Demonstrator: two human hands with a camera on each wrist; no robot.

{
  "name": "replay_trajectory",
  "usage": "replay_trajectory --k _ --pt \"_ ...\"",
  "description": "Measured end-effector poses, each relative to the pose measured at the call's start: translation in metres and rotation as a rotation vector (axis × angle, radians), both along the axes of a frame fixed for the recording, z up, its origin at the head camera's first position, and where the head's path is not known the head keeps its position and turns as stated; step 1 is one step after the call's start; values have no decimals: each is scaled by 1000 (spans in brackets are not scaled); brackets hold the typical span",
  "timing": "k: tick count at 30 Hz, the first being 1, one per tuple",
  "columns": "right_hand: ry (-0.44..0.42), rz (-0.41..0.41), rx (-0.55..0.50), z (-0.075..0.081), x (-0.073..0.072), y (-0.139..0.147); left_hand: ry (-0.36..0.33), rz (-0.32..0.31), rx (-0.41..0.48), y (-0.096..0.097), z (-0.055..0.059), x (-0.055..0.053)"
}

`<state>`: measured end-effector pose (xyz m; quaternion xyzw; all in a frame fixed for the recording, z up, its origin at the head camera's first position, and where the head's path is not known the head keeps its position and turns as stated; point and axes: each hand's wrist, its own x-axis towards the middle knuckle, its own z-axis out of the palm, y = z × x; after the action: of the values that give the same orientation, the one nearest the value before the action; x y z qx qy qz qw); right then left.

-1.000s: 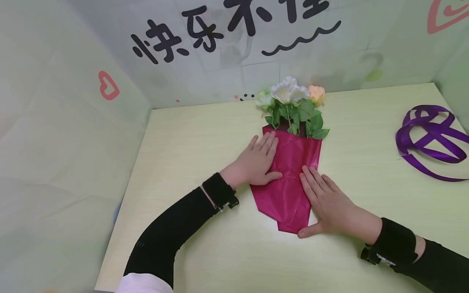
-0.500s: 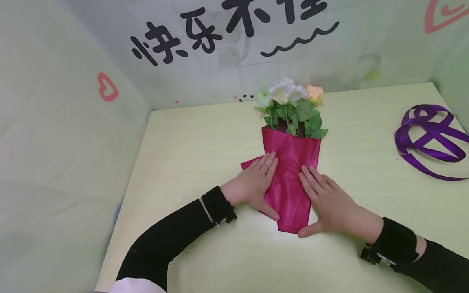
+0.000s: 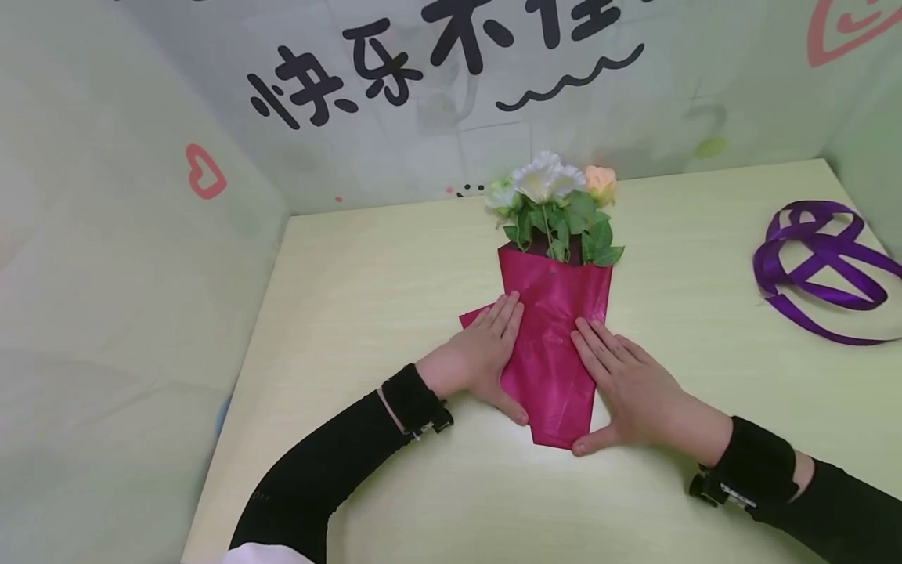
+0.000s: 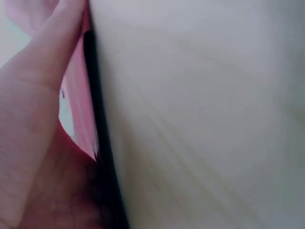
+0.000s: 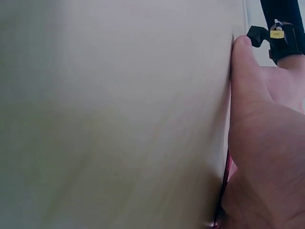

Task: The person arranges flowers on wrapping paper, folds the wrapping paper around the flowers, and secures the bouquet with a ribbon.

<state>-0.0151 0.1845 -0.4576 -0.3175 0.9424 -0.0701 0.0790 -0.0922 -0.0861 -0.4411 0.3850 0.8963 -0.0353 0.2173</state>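
A bouquet of flowers (image 3: 546, 178) in white and peach with green leaves lies on the table, its stems wrapped in crimson wrapping paper (image 3: 553, 345). Flat along the paper's left edge, my left hand (image 3: 482, 348) presses with straight fingers; a corner of paper sticks out to the left behind it. My right hand (image 3: 627, 388) rests on the lower right edge, fingers straight and thumb spread near the bottom tip. In the left wrist view the hand (image 4: 28, 114) lies beside a strip of pink paper. The right wrist view shows mostly tabletop with the hand (image 5: 267, 129) along it.
A loose coil of purple ribbon (image 3: 820, 266) lies on the right of the pale table (image 3: 366, 274). Behind the table stands a printed backdrop (image 3: 395, 149) with dark lettering, and another panel rises at the left.
My left hand has slid down the paper toward the lower left, and the paper's left side is now folded under, with a corner showing out left. My right hand has stayed in place.
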Motion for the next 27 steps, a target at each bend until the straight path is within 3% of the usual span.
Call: replay_trajectory --k 5,11,20,24,27 --pt "-2 1 31 -1 -1 1 -13 17 11 -6 5 -2" --pt "-51 13 59 3 -5 5 -81 9 72 -14 7 -6" --pt "-108 46 14 2 -11 12 -43 26 17 -41 -1 -10" --pt "-135 36 -58 0 -16 18 -39 19 20 -39 1 -11" --pt "-114 -8 -205 3 -20 18 -49 21 25 -36 4 -11"
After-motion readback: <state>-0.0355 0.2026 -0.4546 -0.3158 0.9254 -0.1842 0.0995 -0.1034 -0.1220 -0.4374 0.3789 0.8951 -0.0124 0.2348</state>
